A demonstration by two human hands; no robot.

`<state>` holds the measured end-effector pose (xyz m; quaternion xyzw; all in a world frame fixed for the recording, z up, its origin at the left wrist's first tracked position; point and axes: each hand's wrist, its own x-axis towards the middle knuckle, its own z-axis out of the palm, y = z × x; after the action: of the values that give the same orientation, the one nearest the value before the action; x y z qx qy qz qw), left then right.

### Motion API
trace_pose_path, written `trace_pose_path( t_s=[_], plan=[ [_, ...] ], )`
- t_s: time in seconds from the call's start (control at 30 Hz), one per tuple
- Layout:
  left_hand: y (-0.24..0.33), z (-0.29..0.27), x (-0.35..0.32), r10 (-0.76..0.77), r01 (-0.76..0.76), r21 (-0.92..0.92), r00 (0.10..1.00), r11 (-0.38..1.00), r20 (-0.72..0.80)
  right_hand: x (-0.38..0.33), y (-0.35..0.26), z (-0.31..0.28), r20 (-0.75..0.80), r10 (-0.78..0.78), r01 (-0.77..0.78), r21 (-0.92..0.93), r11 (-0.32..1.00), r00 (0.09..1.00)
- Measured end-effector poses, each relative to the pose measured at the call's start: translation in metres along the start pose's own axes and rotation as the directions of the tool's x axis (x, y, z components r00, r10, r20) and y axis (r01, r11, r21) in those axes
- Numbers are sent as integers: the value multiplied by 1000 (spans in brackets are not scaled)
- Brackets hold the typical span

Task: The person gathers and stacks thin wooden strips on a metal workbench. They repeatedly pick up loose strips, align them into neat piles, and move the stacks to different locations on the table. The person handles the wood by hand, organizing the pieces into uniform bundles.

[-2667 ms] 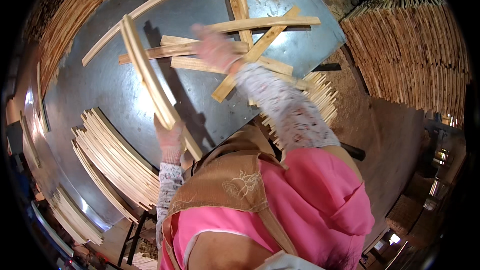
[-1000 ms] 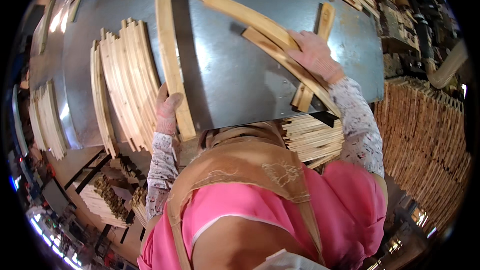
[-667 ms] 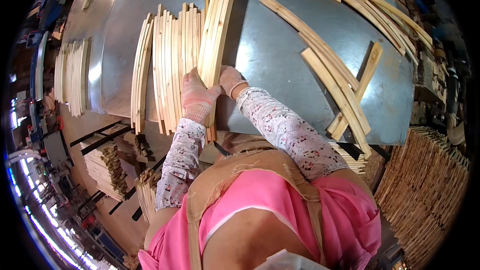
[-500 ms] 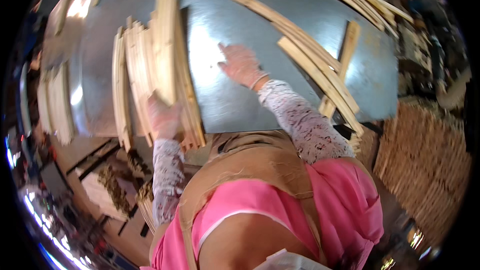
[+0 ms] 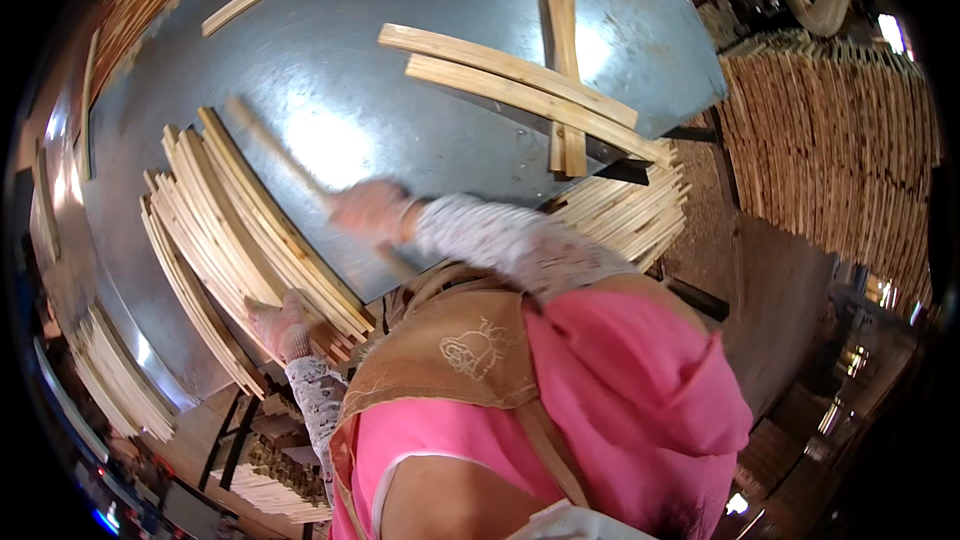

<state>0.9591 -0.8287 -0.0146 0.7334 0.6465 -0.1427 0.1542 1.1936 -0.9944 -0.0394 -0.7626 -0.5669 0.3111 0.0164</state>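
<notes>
Two hands busy: right hand [image 5: 368,212] gripping blurred single slat [image 5: 268,148] over metal table [image 5: 400,60]; left hand [image 5: 278,326] pressing near end of slat stack [image 5: 250,240], grip unclear. Lay parallel against stack, ends flush, avoid pinching.

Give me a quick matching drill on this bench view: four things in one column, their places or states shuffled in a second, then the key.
Things
1. right hand
2. left hand
3. crossed slats
4. stacked slat wall

Places or states
A. at the near end of the fanned bundle of slats, by the metal table edge
B. off the table, at the far right
C. gripping one blurred thin slat over the metal
D. lying loose on the table's far right part

Pairs: 1-C, 2-A, 3-D, 4-B
</notes>
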Motion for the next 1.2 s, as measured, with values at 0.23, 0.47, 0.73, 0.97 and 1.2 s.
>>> trace_pose_path(
  t_s=[0.23, 0.47, 0.73, 0.97, 1.2],
  plan=[
    [-26, 13, 16, 81, -80, 49, 996, 996, -30, -66, 72, 8, -370, 221, -157, 196, 968, 902],
    [39, 18, -29, 434, -576, -246, 780, 779, -452, -212, 253, 3, -526, 461, -561, -37, 827, 715],
    [247, 118, -141, 714, -245, -898, 693, 365, 101, -84, 116, -97, -273, 480, -30, 846, 533, 834],
    [205, 58, -78, 302, -243, -349, 945, 905, 124, -170, 267, -20, -680, 436, -529, 82, 845, 589],
    [131, 60, -57, 444, -428, 134, 886, 894, -133, -166, 227, -39, -250, 701, -532, 498, 684, 668]
  ],
)
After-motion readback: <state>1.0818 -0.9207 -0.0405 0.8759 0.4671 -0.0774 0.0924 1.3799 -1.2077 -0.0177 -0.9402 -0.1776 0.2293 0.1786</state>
